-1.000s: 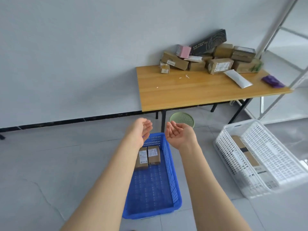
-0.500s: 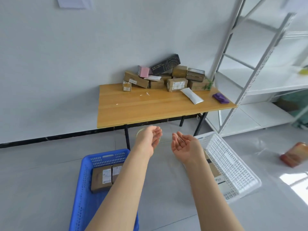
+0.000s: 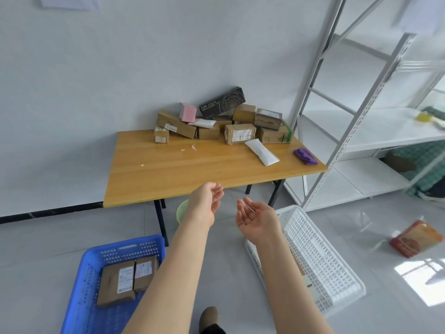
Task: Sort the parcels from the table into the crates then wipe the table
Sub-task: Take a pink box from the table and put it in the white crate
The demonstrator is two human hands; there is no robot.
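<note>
Head view: the parcels [image 3: 224, 124] are heaped at the back of the table [image 3: 192, 169], against the wall [image 3: 120, 68]. They are mostly brown cartons, with a long black box [image 3: 222, 102] and a small pink box [image 3: 188, 112] leaning on top. A white padded envelope [image 3: 262, 151] lies flat just in front of the heap, and a purple cloth [image 3: 305, 155] sits near the table's right edge. A few white paper scraps [image 3: 193, 147] dot the bare wooden top.

My left hand [image 3: 204, 203] and right hand [image 3: 255, 218] reach out in front of the table's near edge. Both are empty, with the fingers loose and slightly curled. The right palm faces up and the left palm faces inward.

On the grey tiled floor [image 3: 36, 261], the blue crate [image 3: 79, 297] to my lower left has two brown labelled boxes [image 3: 125, 280] side by side in it. The white crate [image 3: 325, 261] to my right sits tilted, with something brown inside that my forearm partly hides. A green basket [image 3: 182, 210] shows under the table.

White metal shelving [image 3: 361, 131] stands to the right of the table. An orange packet [image 3: 416, 238] lies on the floor beyond the white crate. A black skirting strip [image 3: 48, 212] runs along the foot of the wall.
</note>
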